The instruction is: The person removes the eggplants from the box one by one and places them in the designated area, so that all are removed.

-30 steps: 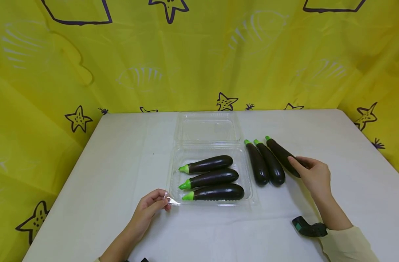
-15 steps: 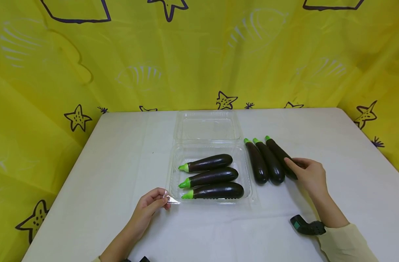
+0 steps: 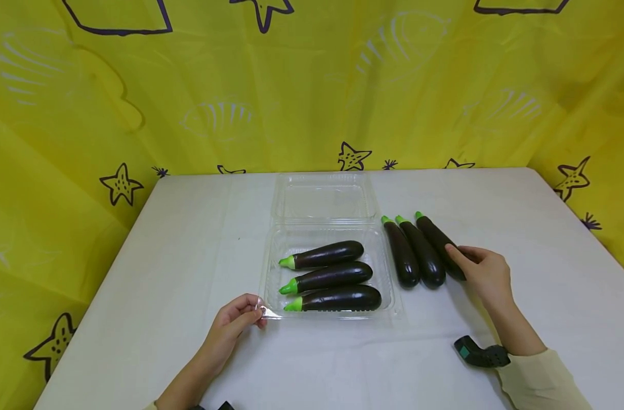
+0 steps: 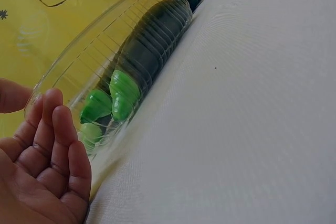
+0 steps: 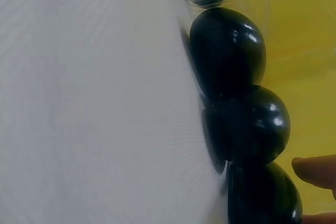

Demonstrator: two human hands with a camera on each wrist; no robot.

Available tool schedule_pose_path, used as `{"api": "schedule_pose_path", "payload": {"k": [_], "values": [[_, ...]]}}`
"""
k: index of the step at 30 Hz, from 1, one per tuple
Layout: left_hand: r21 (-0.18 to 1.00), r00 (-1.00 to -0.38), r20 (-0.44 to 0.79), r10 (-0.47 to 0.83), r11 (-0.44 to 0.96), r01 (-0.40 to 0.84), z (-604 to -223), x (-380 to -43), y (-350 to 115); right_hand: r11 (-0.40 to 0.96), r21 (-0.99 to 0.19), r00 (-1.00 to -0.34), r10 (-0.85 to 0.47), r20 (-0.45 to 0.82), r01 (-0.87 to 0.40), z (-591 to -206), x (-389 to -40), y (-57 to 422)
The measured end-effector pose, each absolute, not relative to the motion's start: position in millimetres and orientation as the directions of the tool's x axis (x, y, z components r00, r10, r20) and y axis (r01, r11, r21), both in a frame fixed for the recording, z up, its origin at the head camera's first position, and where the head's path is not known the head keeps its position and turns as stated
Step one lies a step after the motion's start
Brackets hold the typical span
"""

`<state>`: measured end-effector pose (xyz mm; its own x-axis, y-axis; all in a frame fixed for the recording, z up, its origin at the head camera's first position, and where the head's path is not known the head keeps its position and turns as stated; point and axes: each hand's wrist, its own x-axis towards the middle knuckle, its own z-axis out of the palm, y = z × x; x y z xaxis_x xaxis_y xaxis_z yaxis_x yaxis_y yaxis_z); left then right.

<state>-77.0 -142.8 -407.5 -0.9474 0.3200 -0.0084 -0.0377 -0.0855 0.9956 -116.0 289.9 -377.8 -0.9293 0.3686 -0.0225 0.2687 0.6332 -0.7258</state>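
Observation:
A transparent plastic clamshell container [image 3: 389, 285] lies with its lid [image 3: 325, 199] folded back. Three dark eggplants with green stem ends, one of them the front eggplant [image 3: 341, 298], lie crosswise inside. The left hand [image 3: 235, 322] pinches the container's near left corner between thumb and fingers, also seen in the left wrist view [image 4: 50, 156]. To the right of the container lie a left eggplant [image 3: 402, 256], a middle eggplant [image 3: 423, 256] and a right eggplant [image 3: 439, 242]. The right hand [image 3: 488, 279] holds the right eggplant by its thick end, thumb on one side and fingers on the other.
A white-covered table [image 3: 189, 245] bears everything. Behind it and at its sides hangs a yellow curtain [image 3: 302, 85] printed with sea stars and fish. A black device [image 3: 481, 353] is strapped on the right wrist.
The right hand has shifted slightly left, bringing the thick end of the right eggplant closer to the middle eggplant. The left hand stays on the container's corner.

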Motion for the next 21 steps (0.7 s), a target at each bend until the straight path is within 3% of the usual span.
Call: {"api": "schedule_pose_path", "payload": {"k": [11,21], "values": [[0.995,-0.949,-0.009,0.315,-0.087,-0.038,-407,-77,-143,0.626,-0.736,-0.927,0.376,-0.005,0.258,-376,-116,291],[0.995,-0.944,0.011,0.330,-0.101,-0.024,-409,-77,-143,0.640,-0.750,-0.862,0.464,0.205,0.167,-364,-112,275]]}}
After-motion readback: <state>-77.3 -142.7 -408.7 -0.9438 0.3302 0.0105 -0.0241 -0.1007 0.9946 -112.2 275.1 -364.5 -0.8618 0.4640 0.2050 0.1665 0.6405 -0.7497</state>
